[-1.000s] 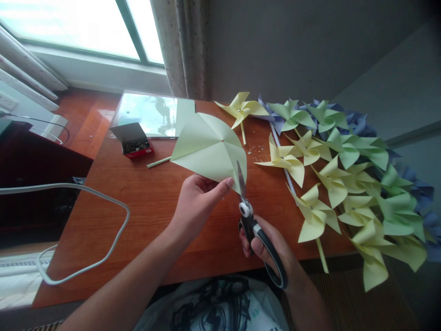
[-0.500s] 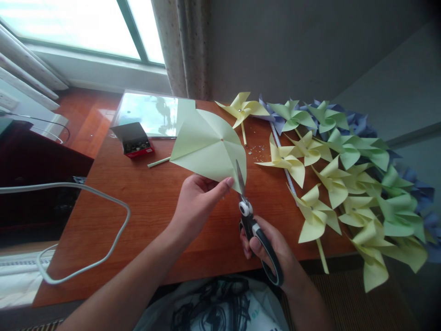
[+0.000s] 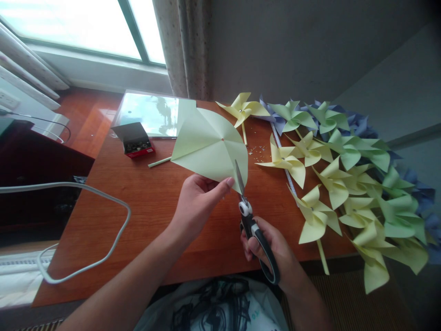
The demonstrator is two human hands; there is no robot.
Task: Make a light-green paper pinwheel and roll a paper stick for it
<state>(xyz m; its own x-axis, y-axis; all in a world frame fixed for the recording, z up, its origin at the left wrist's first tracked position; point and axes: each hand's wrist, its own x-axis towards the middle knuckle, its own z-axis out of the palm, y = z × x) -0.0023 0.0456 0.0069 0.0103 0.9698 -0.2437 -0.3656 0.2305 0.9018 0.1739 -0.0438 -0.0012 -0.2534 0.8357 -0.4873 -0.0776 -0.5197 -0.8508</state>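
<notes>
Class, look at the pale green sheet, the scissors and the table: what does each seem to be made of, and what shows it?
Pale green sheet: thin matte paper, judging by its sharp creases and its bowing edge.
Scissors: shiny blades, likely steel; black and white handles look like plastic, maybe rubbery.
Table: reddish wood or wood-look laminate, with visible grain and a glossy reflection of the window.

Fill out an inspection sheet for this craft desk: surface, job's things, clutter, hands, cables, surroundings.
Surface: wooden desk, small scraps near the middle.
Job's things: pale green paper sheet with centre hole; scissors cutting into its lower edge.
Clutter: pile of paper pinwheels on the right; open box of pins; loose straw; glossy sheet.
Hands: left hand pinches the sheet; right hand grips the scissors.
Cables: white cable looping over the desk's left edge.
Surroundings: window, curtain, grey wall.
</notes>
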